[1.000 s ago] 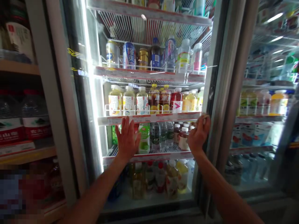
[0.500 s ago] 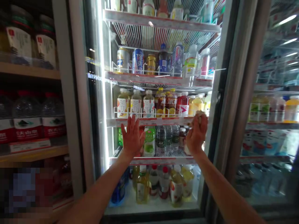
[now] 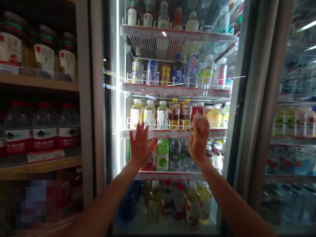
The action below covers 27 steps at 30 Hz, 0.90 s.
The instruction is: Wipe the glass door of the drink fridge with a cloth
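Observation:
My left hand (image 3: 140,146) lies with its fingers spread, palm toward the glass door (image 3: 180,42) of a lit drinks fridge, and holds nothing. To its right, my right hand (image 3: 198,143) is closed on a pale, crumpled cloth (image 3: 201,120), somewhat blurred, against the glass. Behind the cloth are a red-drink bottle (image 3: 198,108) and the label strip of a shelf (image 3: 217,132). Behind my left hand stand bottles with white labels (image 3: 149,115) and a green-labelled bottle (image 3: 163,153). The palm side of both hands is hidden.
Several shelves of bottles and cans fill the fridge, with cans (image 3: 152,72) higher up and bottles (image 3: 155,200) at the bottom. A metal door frame (image 3: 254,108) runs down the right side. On the left, a wooden shelf (image 3: 39,82) carries large jars (image 3: 44,52) above water bottles (image 3: 45,128).
My right hand and the cloth have moved left across the glass, from the shelf's right end toward the red-drink bottle. The left hand stays spread. The whole view has shifted slightly.

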Each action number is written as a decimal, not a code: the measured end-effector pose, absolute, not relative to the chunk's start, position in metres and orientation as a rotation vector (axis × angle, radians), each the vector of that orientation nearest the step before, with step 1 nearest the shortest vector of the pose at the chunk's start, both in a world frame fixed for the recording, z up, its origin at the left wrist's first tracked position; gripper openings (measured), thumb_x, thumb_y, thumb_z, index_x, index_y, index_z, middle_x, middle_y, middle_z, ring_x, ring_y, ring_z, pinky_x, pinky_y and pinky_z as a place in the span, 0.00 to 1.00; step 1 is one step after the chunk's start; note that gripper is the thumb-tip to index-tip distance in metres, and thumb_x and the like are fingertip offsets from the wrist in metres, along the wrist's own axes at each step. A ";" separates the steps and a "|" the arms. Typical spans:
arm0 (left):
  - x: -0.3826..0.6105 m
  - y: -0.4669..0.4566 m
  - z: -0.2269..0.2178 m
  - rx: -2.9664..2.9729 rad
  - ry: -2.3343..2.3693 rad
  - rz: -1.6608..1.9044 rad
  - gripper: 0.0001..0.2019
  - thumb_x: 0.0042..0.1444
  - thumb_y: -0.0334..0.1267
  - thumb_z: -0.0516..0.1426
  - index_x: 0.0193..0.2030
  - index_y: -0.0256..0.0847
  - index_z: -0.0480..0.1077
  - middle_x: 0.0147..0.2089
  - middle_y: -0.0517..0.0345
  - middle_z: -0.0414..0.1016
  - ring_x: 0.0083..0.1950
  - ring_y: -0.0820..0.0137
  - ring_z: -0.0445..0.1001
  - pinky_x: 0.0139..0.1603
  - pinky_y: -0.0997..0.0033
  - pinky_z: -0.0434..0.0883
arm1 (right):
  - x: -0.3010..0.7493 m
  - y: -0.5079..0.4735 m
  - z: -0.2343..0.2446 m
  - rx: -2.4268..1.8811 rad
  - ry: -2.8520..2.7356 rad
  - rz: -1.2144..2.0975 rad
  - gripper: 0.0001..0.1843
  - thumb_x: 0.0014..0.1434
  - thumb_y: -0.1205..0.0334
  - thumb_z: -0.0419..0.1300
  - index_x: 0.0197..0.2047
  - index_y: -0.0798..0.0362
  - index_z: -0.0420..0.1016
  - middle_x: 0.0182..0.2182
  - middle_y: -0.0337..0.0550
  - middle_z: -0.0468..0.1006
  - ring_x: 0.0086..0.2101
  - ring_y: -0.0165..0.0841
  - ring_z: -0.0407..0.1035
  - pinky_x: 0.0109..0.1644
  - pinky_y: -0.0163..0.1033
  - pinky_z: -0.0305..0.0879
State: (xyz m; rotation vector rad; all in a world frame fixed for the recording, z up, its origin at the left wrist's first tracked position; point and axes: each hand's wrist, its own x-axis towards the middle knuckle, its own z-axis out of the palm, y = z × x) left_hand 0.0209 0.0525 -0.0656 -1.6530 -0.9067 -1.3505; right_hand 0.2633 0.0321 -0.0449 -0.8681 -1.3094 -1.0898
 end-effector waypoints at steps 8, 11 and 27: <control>-0.011 0.055 -0.043 -1.557 -0.948 -1.384 0.31 0.62 0.46 0.45 0.68 0.35 0.43 0.69 0.40 0.47 0.71 0.61 0.39 0.68 0.50 0.38 | 0.293 0.036 -0.031 -0.874 -1.251 -1.163 0.37 0.57 0.72 0.45 0.68 0.48 0.41 0.67 0.45 0.43 0.65 0.46 0.40 0.64 0.62 0.49; -0.025 0.058 -0.032 -1.537 -0.973 -1.391 0.31 0.61 0.46 0.46 0.68 0.36 0.43 0.69 0.40 0.45 0.71 0.60 0.40 0.68 0.49 0.38 | 0.289 0.044 -0.013 -0.853 -1.091 -1.123 0.35 0.57 0.71 0.45 0.68 0.52 0.45 0.67 0.48 0.43 0.65 0.48 0.40 0.63 0.64 0.47; -0.067 0.055 -0.023 -1.508 -1.125 -1.390 0.30 0.62 0.46 0.44 0.67 0.35 0.44 0.68 0.37 0.48 0.70 0.58 0.43 0.67 0.44 0.40 | 0.187 0.052 0.021 -0.753 -1.296 -1.095 0.40 0.57 0.73 0.46 0.69 0.44 0.34 0.67 0.43 0.44 0.65 0.46 0.37 0.64 0.63 0.47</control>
